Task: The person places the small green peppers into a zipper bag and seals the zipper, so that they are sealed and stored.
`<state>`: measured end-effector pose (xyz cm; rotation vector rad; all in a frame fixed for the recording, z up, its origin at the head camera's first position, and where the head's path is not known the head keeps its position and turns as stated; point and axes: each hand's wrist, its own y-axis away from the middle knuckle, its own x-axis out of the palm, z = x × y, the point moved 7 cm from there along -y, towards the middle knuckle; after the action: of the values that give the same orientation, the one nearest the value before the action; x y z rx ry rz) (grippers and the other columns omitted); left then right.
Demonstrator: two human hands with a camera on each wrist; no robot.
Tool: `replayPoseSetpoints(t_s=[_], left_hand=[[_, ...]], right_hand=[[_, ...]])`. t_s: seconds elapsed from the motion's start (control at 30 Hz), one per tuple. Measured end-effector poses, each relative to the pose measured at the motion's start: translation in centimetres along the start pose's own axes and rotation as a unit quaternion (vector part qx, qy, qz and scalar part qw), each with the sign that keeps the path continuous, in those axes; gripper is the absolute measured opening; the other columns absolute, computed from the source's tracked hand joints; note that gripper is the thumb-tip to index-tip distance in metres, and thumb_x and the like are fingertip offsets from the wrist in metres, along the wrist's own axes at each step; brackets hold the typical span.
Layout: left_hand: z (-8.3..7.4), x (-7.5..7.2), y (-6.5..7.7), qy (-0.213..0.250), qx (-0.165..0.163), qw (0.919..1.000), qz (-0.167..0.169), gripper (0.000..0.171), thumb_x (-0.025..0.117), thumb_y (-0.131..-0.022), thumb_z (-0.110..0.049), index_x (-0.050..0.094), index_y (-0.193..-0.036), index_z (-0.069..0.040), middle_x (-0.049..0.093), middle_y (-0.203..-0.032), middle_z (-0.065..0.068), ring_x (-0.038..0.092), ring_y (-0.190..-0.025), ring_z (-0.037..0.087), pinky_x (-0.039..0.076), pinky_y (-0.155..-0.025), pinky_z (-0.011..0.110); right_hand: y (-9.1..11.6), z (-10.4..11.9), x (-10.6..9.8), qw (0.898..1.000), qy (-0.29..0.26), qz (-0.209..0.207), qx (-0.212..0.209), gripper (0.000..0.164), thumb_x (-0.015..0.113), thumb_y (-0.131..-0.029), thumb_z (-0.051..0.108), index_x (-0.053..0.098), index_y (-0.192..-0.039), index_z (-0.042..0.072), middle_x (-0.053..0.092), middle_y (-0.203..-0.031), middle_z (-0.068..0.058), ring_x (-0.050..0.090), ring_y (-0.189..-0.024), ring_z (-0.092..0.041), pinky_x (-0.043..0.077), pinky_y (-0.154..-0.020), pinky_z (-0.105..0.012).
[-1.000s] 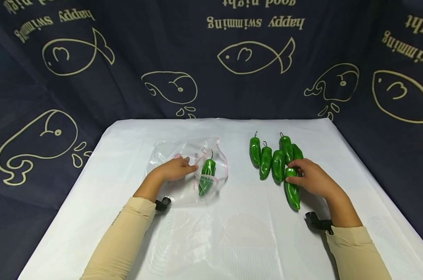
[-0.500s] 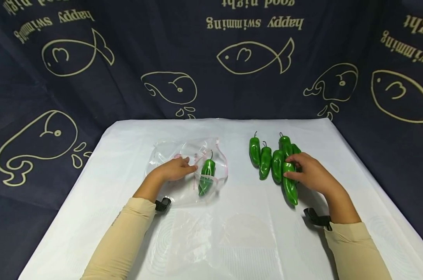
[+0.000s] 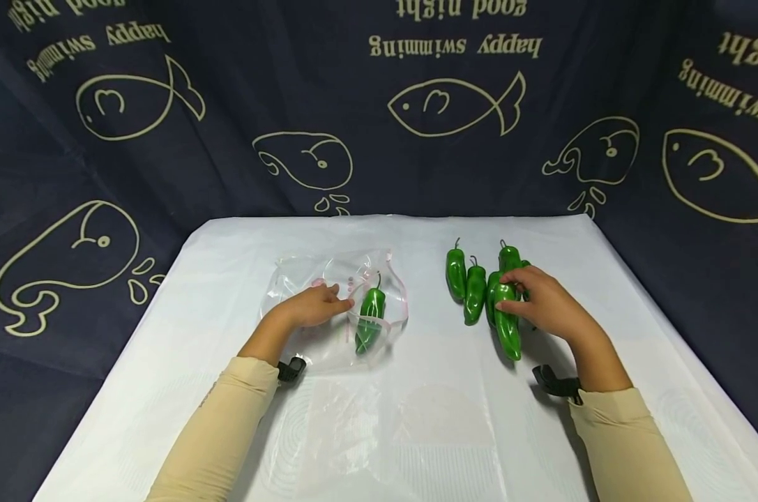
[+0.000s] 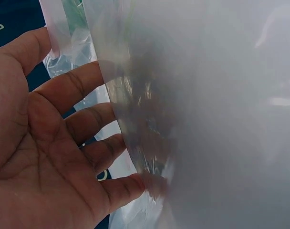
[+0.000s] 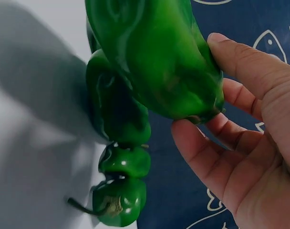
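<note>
My right hand [image 3: 544,302] pinches a glossy green pepper [image 3: 508,328] by its upper end, between thumb and fingers. In the right wrist view this pepper [image 5: 154,52] is tilted above other green peppers [image 5: 121,200]. My left hand [image 3: 312,305] rests on a clear zip bag [image 3: 316,348] lying flat. In the left wrist view the left hand's fingers [image 4: 71,86] are spread and slightly bent, their tips touching the bag film [image 4: 221,119]. The thumb lies apart from them. One green pepper [image 3: 371,317] with its stem lies in the bag's mouth, partly under the film.
Several more green peppers [image 3: 475,293] lie grouped to the right of the bag, some partly hidden by the right hand. A white cloth [image 3: 441,390] covers the table. Behind it hangs a dark blue curtain [image 3: 366,97] with fish drawings.
My right hand has lifted the pepper it pinches and moved slightly left and away from me, over the neighbouring peppers. The left hand and the bag have stayed in place.
</note>
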<state>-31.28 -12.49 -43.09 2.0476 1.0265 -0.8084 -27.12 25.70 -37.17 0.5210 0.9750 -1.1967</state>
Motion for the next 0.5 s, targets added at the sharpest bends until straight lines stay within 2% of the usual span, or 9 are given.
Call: replayPoseSetpoints(t_s=[0.5], left_hand=[[0.1, 0.0, -0.1, 0.003, -0.002, 1.0000, 0.002, 0.062, 0.046, -0.101, -0.052, 0.065, -0.128, 0.000, 0.029, -0.158, 0.018, 0.011, -0.149, 0.038, 0.017, -0.117, 0.053]], right_hand=[[-2.2, 1.8, 0.7, 1.000, -0.016, 0.005, -0.003, 0.044, 0.077, -0.088, 0.022, 0.062, -0.123, 0.002, 0.058, -0.112, -0.013, 0.053, -0.100, -0.030, 0.042, -0.087, -0.049]])
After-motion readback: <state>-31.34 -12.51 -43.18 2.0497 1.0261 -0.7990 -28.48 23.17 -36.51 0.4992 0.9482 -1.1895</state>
